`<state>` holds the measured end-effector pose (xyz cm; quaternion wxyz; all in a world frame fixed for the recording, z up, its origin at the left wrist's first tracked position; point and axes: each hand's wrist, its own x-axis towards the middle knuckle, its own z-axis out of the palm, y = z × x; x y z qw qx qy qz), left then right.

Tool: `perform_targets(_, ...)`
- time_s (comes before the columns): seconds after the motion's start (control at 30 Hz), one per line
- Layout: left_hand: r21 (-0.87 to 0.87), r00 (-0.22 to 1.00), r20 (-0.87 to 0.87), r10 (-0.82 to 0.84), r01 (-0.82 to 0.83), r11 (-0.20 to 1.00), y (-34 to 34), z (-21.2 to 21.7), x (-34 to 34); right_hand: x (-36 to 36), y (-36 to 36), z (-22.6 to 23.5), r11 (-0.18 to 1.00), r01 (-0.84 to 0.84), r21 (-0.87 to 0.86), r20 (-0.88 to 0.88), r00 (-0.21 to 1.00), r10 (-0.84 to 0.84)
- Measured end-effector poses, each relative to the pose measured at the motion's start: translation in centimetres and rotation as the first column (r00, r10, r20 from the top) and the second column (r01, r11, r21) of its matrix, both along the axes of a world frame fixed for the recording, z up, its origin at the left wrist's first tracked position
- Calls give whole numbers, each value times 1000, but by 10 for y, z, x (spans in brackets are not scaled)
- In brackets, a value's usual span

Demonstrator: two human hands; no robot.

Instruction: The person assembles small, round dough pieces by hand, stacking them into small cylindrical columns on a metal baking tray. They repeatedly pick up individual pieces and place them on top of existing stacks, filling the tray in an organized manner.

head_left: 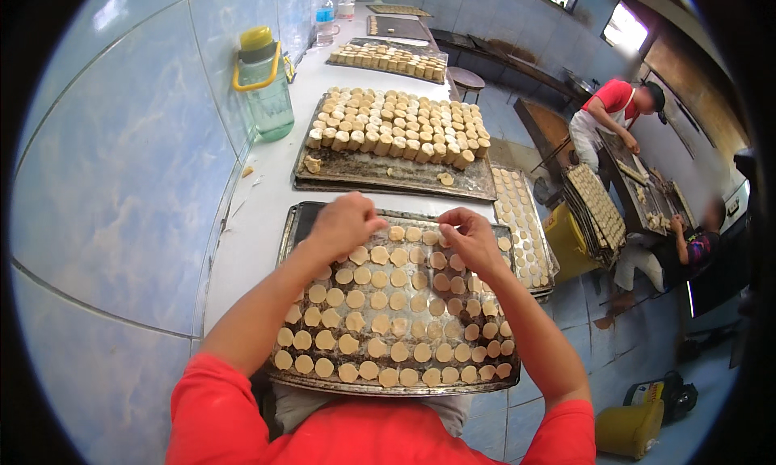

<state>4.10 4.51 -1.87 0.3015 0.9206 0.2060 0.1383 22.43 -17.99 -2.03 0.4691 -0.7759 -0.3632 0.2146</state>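
A dark baking tray [305,221] lies in front of me, covered with rows of thin, pale dough rounds [377,348]. Over its far left part is my left hand [346,225], fingers curled and closed. My right hand [473,240] hovers at the far right of the same tray, thumb and forefinger pinched together. Whatever either hand holds is too small or hidden to make out. Just beyond, a second tray [364,172] carries upright stacks of dough rounds [396,125], with a few loose dough scraps [313,164] on its near edge.
A clear bottle with a yellow lid [271,101] stands against the tiled wall at left. More loaded trays [388,61] line the white counter [255,198]. At right are another filled tray [525,234], a yellow bucket [568,243] and two people [602,117] working at a table.
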Motion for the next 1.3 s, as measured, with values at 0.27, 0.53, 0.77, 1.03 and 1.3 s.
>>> perform_targets(0.27,-364,694,454,559,-428,827,87,-58,-46,72,28,8,993,101,-56,544,837,-54)
perform_targets(0.53,-412,657,568,495,-294,863,95,-71,-48,93,90,-4,958,99,-271,732,668,138)
perform_targets(0.77,-445,679,523,515,-298,844,89,-64,-48,61,128,9,983,-38,-179,603,786,140)
perform_targets(1.03,-520,687,478,547,-280,807,86,-57,-52,19,183,8,953,-69,-296,700,663,265)
perform_targets(1.3,-515,667,498,555,-287,808,83,-55,-53,-37,261,16,913,-382,-146,609,692,387)
